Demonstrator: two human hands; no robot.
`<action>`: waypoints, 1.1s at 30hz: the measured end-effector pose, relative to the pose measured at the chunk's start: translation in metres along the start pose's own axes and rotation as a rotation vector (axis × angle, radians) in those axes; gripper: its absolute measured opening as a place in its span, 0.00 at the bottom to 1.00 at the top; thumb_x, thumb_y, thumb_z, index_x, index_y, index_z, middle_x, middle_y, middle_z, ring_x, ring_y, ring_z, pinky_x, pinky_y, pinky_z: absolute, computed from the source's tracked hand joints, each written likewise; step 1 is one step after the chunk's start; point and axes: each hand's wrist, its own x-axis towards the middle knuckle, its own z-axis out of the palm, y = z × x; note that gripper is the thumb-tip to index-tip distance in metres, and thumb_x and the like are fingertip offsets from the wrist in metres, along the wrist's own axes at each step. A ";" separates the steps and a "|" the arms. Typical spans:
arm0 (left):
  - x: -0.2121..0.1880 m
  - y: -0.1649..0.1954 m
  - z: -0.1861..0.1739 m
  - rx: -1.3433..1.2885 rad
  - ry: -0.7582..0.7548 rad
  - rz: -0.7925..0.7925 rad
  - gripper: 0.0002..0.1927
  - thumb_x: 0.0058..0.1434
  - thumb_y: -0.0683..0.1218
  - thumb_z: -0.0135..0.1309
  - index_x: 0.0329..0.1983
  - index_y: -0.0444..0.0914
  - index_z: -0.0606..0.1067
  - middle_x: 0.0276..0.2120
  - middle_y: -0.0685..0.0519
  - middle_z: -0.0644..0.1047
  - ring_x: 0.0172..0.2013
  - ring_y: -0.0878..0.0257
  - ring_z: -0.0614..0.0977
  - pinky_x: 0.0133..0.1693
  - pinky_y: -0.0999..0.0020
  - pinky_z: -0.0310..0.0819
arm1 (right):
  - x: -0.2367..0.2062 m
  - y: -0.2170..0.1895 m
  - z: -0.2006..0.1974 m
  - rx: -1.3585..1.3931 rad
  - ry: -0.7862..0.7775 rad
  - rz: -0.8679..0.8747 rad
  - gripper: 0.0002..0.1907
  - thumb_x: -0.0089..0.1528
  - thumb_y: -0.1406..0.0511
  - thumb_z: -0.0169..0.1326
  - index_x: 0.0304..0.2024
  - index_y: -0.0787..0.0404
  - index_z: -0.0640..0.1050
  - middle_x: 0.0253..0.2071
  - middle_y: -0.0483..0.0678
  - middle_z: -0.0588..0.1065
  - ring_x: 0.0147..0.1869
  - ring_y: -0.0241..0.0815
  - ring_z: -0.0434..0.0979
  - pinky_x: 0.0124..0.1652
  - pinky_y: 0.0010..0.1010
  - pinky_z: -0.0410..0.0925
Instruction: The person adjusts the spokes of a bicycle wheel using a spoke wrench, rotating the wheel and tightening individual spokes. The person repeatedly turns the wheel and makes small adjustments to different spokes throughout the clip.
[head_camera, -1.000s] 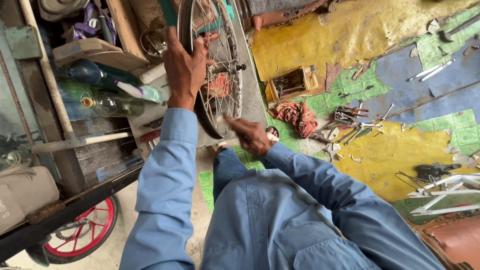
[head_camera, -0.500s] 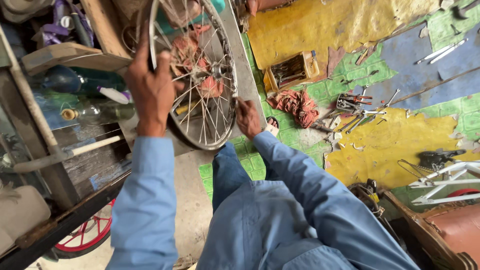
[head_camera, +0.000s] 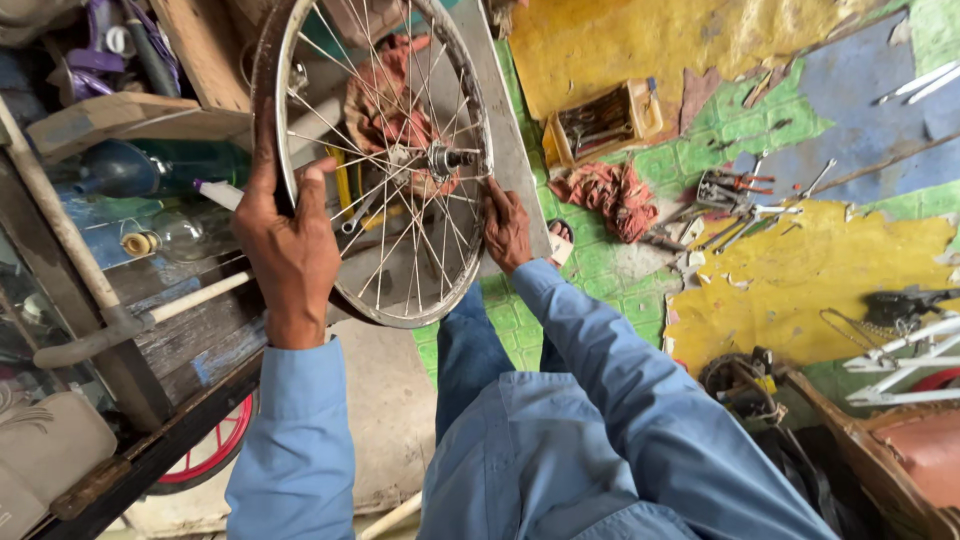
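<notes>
I hold a bare bicycle wheel (head_camera: 395, 250) upright in front of me, with a metal rim, thin spokes and a hub (head_camera: 445, 160) at its middle. My left hand (head_camera: 290, 255) grips the rim on its left side, fingers wrapped over the edge. My right hand (head_camera: 508, 228) rests against the rim's right side at about hub height, fingers curled on it. Both arms wear light blue sleeves. A reddish rag (head_camera: 385, 95) shows through the spokes behind the wheel.
A cluttered wooden bench (head_camera: 190, 330) with bottles and a pipe stands at left, a red wheel (head_camera: 210, 460) under it. On the painted floor lie a red rag (head_camera: 610, 195), a small wooden box of tools (head_camera: 605, 120), loose wrenches and pliers (head_camera: 740, 190), and a white frame (head_camera: 900, 360).
The wheel has come closer and turned to face me more fully. My right hand has moved from below the wheel up onto its right rim; my left hand slid down the left rim.
</notes>
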 end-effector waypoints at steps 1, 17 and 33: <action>-0.002 0.003 -0.002 0.011 -0.015 -0.077 0.25 0.78 0.49 0.49 0.76 0.47 0.66 0.46 0.48 0.87 0.23 0.62 0.77 0.25 0.69 0.68 | -0.006 0.004 -0.001 0.015 -0.010 -0.015 0.18 0.71 0.65 0.47 0.62 0.59 0.75 0.42 0.60 0.74 0.42 0.59 0.77 0.42 0.44 0.70; -0.073 -0.066 -0.039 -0.387 0.123 -0.497 0.21 0.70 0.42 0.53 0.66 0.36 0.72 0.40 0.45 0.84 0.13 0.77 0.61 0.12 0.79 0.57 | -0.060 0.056 -0.068 -0.031 0.097 -0.014 0.13 0.72 0.67 0.51 0.57 0.60 0.79 0.42 0.59 0.75 0.47 0.57 0.78 0.47 0.41 0.71; -0.051 -0.005 -0.025 -0.120 -0.025 -0.142 0.16 0.72 0.44 0.52 0.61 0.34 0.74 0.43 0.46 0.84 0.22 0.70 0.75 0.21 0.72 0.66 | -0.002 0.030 -0.052 -0.260 -0.123 -0.196 0.20 0.69 0.64 0.51 0.64 0.59 0.74 0.47 0.58 0.73 0.43 0.58 0.77 0.41 0.46 0.71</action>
